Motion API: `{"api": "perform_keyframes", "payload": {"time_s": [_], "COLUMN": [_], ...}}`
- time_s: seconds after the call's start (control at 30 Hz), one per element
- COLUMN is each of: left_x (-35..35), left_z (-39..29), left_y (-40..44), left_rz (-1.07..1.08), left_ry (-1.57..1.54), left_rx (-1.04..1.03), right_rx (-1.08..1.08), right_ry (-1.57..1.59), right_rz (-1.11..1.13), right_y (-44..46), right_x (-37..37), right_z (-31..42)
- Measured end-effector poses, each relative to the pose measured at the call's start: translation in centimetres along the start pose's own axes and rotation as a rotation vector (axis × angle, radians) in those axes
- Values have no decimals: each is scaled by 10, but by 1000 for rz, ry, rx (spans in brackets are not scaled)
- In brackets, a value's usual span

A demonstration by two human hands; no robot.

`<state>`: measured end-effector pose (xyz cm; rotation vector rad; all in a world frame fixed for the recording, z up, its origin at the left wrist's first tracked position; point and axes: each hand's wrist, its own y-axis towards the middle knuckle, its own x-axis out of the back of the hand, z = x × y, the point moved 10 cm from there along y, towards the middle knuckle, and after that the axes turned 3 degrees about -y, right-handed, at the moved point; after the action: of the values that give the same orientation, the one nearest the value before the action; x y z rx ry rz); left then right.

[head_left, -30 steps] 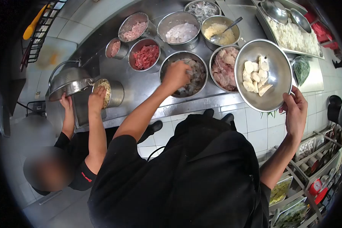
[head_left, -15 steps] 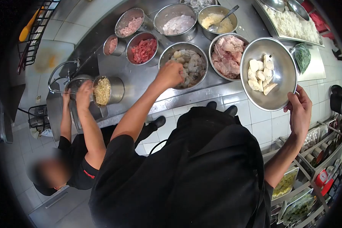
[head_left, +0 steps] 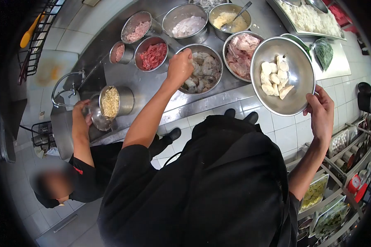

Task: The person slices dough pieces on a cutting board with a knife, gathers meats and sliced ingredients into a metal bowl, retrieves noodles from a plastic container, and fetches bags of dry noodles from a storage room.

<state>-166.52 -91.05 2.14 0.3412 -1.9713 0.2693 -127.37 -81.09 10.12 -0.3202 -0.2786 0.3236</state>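
My right hand [head_left: 320, 111] grips the rim of a wide metal bowl [head_left: 303, 68], held tilted toward me above the counter's front edge. Several pale, cream-coloured pieces [head_left: 278, 78] lie together in that bowl. My left hand [head_left: 180, 68] is closed, raised over the left side of a metal bowl of raw shrimp [head_left: 206, 68]. Whatever its fingers hold, if anything, is hidden. Between the two bowls stands a container of raw chicken [head_left: 241, 53], partly covered by the bowl in my right hand.
Left of the shrimp are red meat [head_left: 153, 55] and pinkish mince [head_left: 138, 32] in metal pots. Behind stand white strips [head_left: 189, 26] and a yellowish mixture [head_left: 234, 24] with a spoon. At left, a co-worker's hand [head_left: 81, 106] holds a bowl beside shredded food [head_left: 110, 103]. Shelves [head_left: 338, 181] stand right.
My left hand has lifted up and left from the shrimp. The bowl in my right hand has shifted slightly left. The co-worker's bowl has come nearer the pot of shredded food.
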Motion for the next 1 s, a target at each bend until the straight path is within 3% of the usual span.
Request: {"api": "perform_keyframes", "payload": {"time_s": [0.07,0.13,0.23,0.47,0.57,0.67,0.77,0.8,0.87,1.0], "left_x": [-2,-25,-27,-24,12,29,59,66,83,93], "left_z": [-4,5,9,6,-4,-10,-70,-86,-146,-142], "left_y": [0,0,1,-1,-7,-7,-11,-14,-20,-18], "left_rz": [-17,105,79,66,48,106,172,169,212,330], "left_ry": [49,228,320,190,-73,-608,-754,-753,-446,-313], "left_rx": [-58,25,117,-20,81,259,176,178,-214,-72], "right_rx": [7,15,3,-11,-18,-16,6,-4,-18,-20], "right_ry": [0,1,13,20,24,33,43,18,27,70], "right_rz": [11,20,11,35,63,105,153,186,222,216], "right_y": [0,0,-4,-8,-7,-2,4,6,11,15], "right_x": [-3,-7,-13,-21,-26,-41,-61,-71,-88,-95], "right_z": [0,3,5,2,-1,0,0,-1,-1,0]}}
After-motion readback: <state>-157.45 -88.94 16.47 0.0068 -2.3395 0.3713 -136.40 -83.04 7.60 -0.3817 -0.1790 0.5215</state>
